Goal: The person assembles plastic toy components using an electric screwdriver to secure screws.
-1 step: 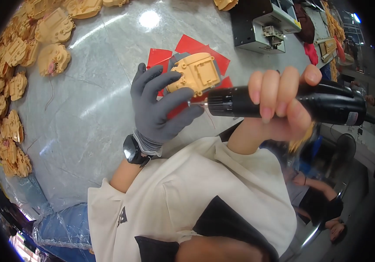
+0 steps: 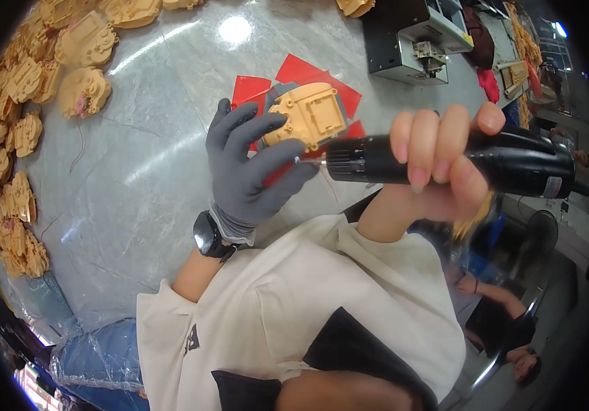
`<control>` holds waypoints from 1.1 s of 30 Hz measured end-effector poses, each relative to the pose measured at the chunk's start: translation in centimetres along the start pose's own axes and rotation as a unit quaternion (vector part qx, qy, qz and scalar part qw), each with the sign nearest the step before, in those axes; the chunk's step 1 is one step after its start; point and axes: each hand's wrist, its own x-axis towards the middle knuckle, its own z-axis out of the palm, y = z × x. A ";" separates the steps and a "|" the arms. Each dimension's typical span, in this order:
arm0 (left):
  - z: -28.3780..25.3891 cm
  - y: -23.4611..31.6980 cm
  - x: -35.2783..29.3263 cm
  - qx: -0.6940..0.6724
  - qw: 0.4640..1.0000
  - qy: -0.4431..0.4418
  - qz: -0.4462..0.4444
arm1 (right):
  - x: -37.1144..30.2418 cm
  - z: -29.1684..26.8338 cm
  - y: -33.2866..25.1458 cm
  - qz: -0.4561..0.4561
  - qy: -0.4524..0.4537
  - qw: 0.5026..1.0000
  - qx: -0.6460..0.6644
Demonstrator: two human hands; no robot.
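In my bare right hand (image 2: 438,154) is a black electric screwdriver (image 2: 370,159), held level with its bit pointing left. My left hand (image 2: 250,161), in a grey glove, has its thumb and forefinger closed around the bit's small silver tip (image 2: 299,161); whether they pinch a screw there I cannot make out. Its other fingers curve beside a yellow plastic housing (image 2: 311,113), and one fingertip reaches the housing's left edge. The housing rests on a dark grey block (image 2: 280,90), with red sheets (image 2: 318,74) lying beneath.
Many similar yellow housings (image 2: 85,41) are heaped along the table's left and far edges; one with a thin wire (image 2: 82,147) lies apart. A black and grey machine (image 2: 414,48) stands at the far right. Another person (image 2: 507,308) sits at the lower right.
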 end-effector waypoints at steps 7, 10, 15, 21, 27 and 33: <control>0.2 -0.6 -0.2 0.019 1.000 -0.004 -0.001 | 0.0 0.1 0.1 -0.026 -0.004 0.999 -0.027; 0.3 -0.4 -0.1 0.019 1.000 -0.006 -0.002 | 0.1 -0.1 0.1 -0.019 -0.021 0.999 -0.033; 0.7 -0.4 -0.2 0.019 1.000 -0.005 -0.002 | 0.1 -0.4 0.3 -0.007 -0.029 0.999 -0.038; 0.4 -0.1 0.3 0.033 0.999 -0.014 0.017 | 0.3 -0.5 0.2 0.021 -0.046 0.997 -0.059; 0.6 0.0 0.6 0.031 0.999 -0.019 0.040 | 0.6 0.7 0.7 0.014 0.022 0.994 -0.105; 0.7 0.1 0.7 0.033 0.999 0.008 0.019 | 1.7 0.7 1.4 0.000 0.004 0.992 -0.128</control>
